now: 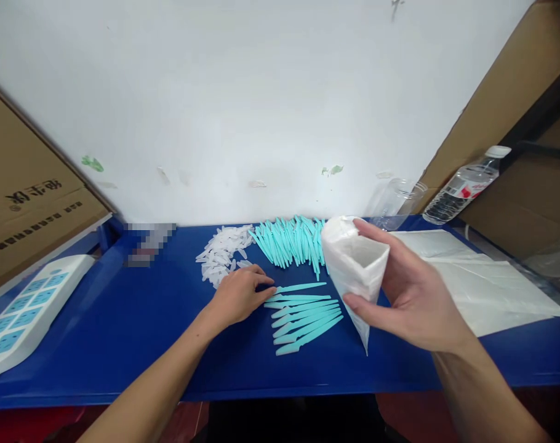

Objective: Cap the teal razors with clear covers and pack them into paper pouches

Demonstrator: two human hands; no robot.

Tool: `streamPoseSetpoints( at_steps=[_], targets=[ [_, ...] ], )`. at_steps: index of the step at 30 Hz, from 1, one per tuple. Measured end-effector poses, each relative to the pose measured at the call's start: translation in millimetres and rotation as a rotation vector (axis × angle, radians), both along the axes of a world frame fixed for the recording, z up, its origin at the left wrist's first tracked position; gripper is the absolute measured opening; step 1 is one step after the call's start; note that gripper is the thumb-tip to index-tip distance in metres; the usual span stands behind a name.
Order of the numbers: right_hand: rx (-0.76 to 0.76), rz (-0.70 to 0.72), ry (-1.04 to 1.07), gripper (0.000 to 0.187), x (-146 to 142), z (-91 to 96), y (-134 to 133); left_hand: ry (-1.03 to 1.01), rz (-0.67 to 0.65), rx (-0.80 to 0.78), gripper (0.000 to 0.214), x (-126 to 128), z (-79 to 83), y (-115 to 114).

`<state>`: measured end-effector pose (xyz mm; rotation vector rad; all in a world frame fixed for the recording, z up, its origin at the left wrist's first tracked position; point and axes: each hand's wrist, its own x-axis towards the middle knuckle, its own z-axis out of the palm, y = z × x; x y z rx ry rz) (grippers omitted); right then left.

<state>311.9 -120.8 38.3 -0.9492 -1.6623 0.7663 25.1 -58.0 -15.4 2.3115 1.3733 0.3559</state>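
Note:
My left hand [243,292] pinches the left end of the farthest turquoise eyebrow razor [303,287] in a row on the blue table. Several more razors [308,326] lie fanned out below it, blade ends to the left. My right hand [409,292] grips a white plastic bag [354,264], held above the table with its mouth gaping upward and a corner pointing down. Behind the row is a heap of turquoise razors [287,242]. To its left, close to my left fingers, is a pile of translucent white plastic caps [222,249].
Flat white bags [487,283] lie at the right. A water bottle [467,187] and a transparent plastic cup [400,200] stand by the right cardboard. A power strip [35,307] sits at the left beside a cardboard box [31,197]. A white wall [261,111] closes the back.

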Motion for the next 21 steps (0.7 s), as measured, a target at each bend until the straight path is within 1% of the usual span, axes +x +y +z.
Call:
streamPoseSetpoints(
  at_steps=[2,4,6,7,11,13,15,17,18,20,21],
  targets=[
    [0.014,0.007,-0.050,0.087,-4,-8.5,1,-0.008,-0.009,-0.018,0.032,4,-7.1,1],
    [0.032,0.003,-0.084,0.092,-5,-12.0,2,-0.023,-0.035,-0.042,0.030,6,-6.5,1],
    [0.014,-0.001,-0.122,0.094,-3,-11.6,4,-0.041,-0.052,-0.053,0.029,6,-4.1,0],
    [0.001,-0.003,-0.135,0.093,0,-10.8,5,-0.050,-0.050,-0.052,0.029,6,-3.5,0],
    [0.004,-0.026,-0.107,0.075,8,-10.7,7,-0.073,-0.023,-0.049,0.030,6,-6.9,0],
    [0.000,-0.036,-0.101,0.073,10,-12.0,6,-0.081,-0.017,-0.057,0.029,11,-9.2,1],
    [-0.013,-0.035,-0.115,0.074,10,-11.9,5,-0.094,-0.014,-0.073,0.027,18,-8.1,1],
    [-0.004,-0.025,-0.137,0.075,10,-9.4,5,-0.108,-0.004,-0.085,0.027,17,0.7,-3],
    [0.006,-0.022,-0.151,0.075,10,-7.3,5,-0.123,0.019,-0.072,0.027,11,9.1,-6],
    [0.029,-0.018,-0.189,0.076,7,-2.5,6,-0.194,0.105,-0.011,0.027,-15,34.9,-13],
    [0.040,-0.019,-0.216,0.077,6,-0.2,7,-0.280,0.193,0.052,0.026,-33,51.8,-17]
  ],
)
